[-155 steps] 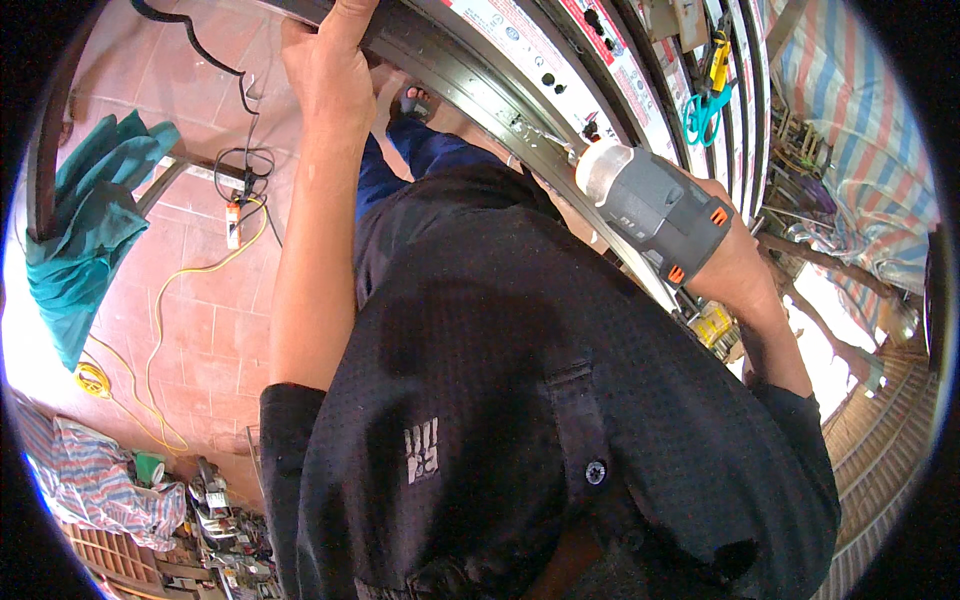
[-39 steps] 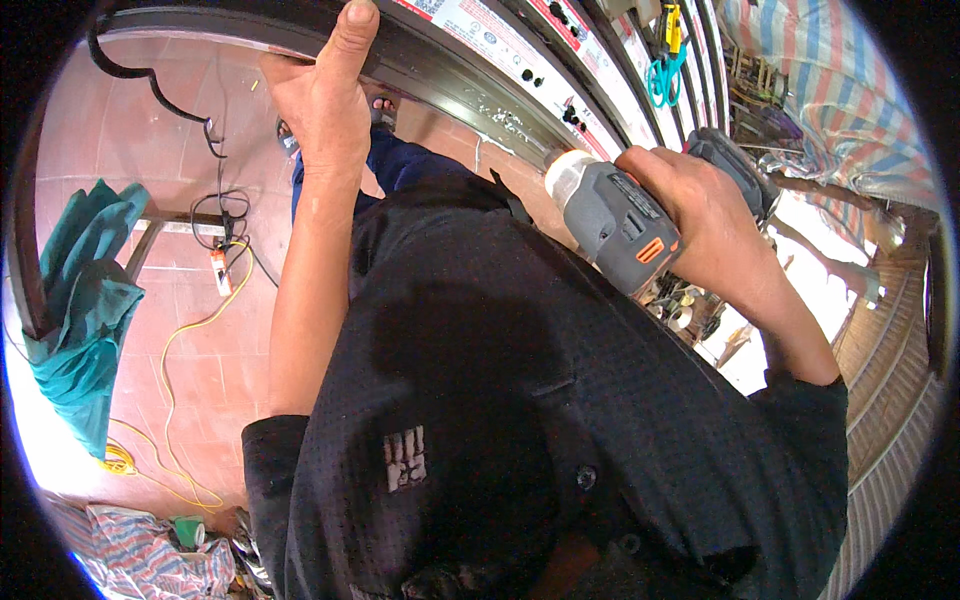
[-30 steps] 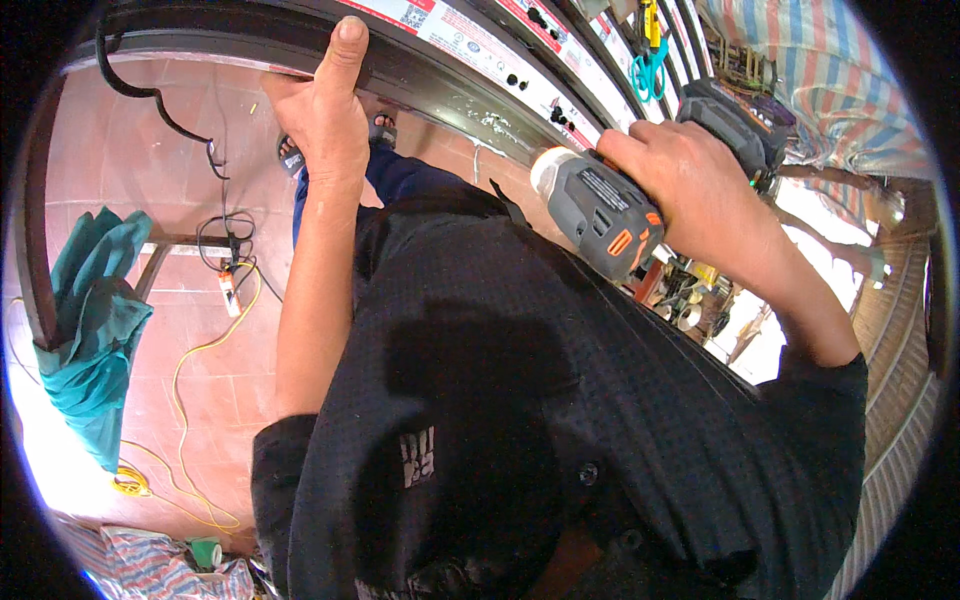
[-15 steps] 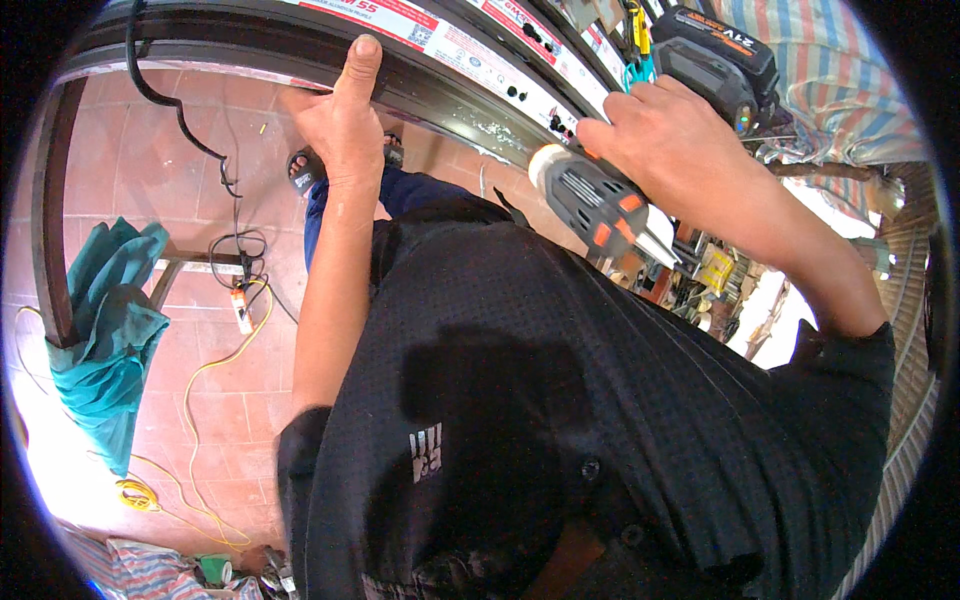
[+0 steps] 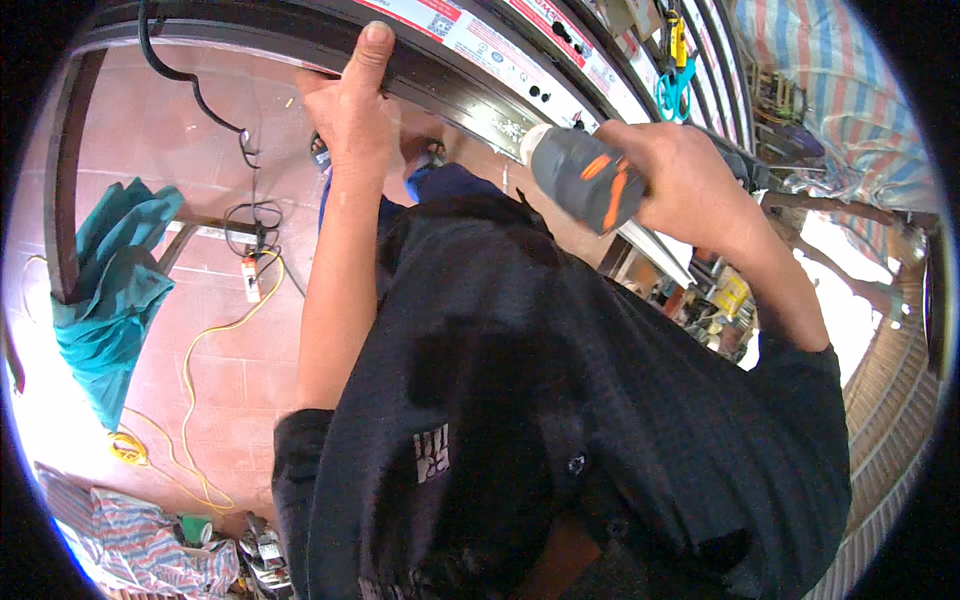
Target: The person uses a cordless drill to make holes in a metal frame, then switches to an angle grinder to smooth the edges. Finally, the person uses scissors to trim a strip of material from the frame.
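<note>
A long dark aluminium profile (image 5: 445,92) with printed labels runs across the top of the head view. My left hand (image 5: 352,115) is closed over its near edge, thumb on top, the other fingers mostly hidden. In my right hand (image 5: 690,170) is a black and orange cordless drill (image 5: 590,180), wrapped at the grip. The drill's pale front end lies beside the profile's near edge; whether it touches, and the bit itself, I cannot make out. Small dark holes show in the labelled face of the neighbouring profile (image 5: 500,65).
More profiles lie parallel beyond, with teal scissors (image 5: 675,95) and a yellow-handled tool (image 5: 679,42) among them. A black coiled cable (image 5: 180,73) hangs at the left. Teal cloth (image 5: 120,290) drapes the frame leg, and a yellow cord (image 5: 188,375) trails over the tiled floor.
My right hand has turned the drill and brought it slightly left; its battery, seen before at the upper right, is now out of sight. My left hand keeps its hold on the profile.
</note>
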`<control>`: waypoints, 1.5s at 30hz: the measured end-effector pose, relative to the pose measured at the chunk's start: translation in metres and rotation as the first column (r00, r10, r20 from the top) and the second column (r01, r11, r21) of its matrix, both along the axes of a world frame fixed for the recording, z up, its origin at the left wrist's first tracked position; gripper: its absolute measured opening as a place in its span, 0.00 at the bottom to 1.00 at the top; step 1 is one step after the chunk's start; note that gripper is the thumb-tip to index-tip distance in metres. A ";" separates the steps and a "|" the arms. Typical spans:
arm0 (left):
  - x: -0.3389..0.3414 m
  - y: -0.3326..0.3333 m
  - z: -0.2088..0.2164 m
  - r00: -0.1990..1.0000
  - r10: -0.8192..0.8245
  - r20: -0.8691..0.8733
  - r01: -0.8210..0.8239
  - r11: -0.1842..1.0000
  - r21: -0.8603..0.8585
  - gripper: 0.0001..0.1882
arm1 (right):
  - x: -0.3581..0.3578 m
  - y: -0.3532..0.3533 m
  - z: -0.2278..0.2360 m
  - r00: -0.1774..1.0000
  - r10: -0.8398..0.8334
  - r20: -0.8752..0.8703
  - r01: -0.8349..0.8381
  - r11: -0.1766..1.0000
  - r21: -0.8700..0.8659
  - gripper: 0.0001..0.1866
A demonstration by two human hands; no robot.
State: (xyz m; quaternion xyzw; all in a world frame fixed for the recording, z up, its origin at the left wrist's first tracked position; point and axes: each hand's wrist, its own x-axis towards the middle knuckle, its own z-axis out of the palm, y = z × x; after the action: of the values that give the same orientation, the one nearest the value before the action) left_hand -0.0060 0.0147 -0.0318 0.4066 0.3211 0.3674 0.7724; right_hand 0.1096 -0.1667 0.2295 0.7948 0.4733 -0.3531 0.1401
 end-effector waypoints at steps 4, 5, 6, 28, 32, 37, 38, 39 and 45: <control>-0.002 0.007 -0.014 0.998 -0.003 -0.070 0.001 0.999 -0.034 0.30 | 0.005 -0.049 0.050 0.882 -0.471 0.034 0.465 0.879 0.108 0.25; -0.004 0.004 -0.015 0.996 -0.013 -0.094 0.008 0.999 -0.048 0.30 | 0.006 -0.067 0.062 0.850 -0.524 -0.062 0.522 0.817 0.246 0.28; -0.005 0.003 -0.014 0.991 -0.013 -0.134 0.005 0.998 -0.056 0.29 | 0.011 -0.086 0.068 0.827 -0.540 -0.154 0.555 0.745 0.370 0.31; 0.036 -0.041 0.035 0.921 0.221 -0.320 -0.239 0.971 -0.016 0.41 | -0.040 -0.402 -0.013 0.788 -0.522 -0.326 0.616 0.659 0.432 0.19; 0.036 -0.045 0.034 0.952 0.200 -0.232 -0.194 0.980 0.045 0.48 | -0.046 -0.400 -0.021 0.841 -0.478 -0.253 0.540 0.710 0.452 0.18; 0.039 -0.051 0.039 0.878 0.302 -0.371 -0.295 0.952 0.078 0.49 | -0.043 -0.365 -0.030 0.848 -0.427 -0.312 0.527 0.737 0.424 0.19; 0.039 -0.050 0.041 0.896 0.260 -0.359 -0.245 0.965 0.088 0.51 | -0.042 -0.356 -0.031 0.859 -0.423 -0.289 0.511 0.751 0.419 0.20; 0.037 -0.048 0.042 0.911 0.217 -0.350 -0.195 0.976 0.099 0.52 | -0.042 -0.348 -0.032 0.847 -0.452 -0.280 0.530 0.755 0.386 0.21; 0.029 -0.046 0.049 0.932 0.079 -0.354 -0.014 0.983 0.184 0.55 | -0.033 -0.329 -0.034 0.856 -0.458 -0.239 0.515 0.795 0.321 0.23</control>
State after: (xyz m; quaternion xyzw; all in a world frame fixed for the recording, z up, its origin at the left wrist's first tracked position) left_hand 0.0233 -0.0311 0.0168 0.5268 0.4323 0.3323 0.6520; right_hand 0.0768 -0.4958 0.1959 0.8729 0.3198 -0.3388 -0.1449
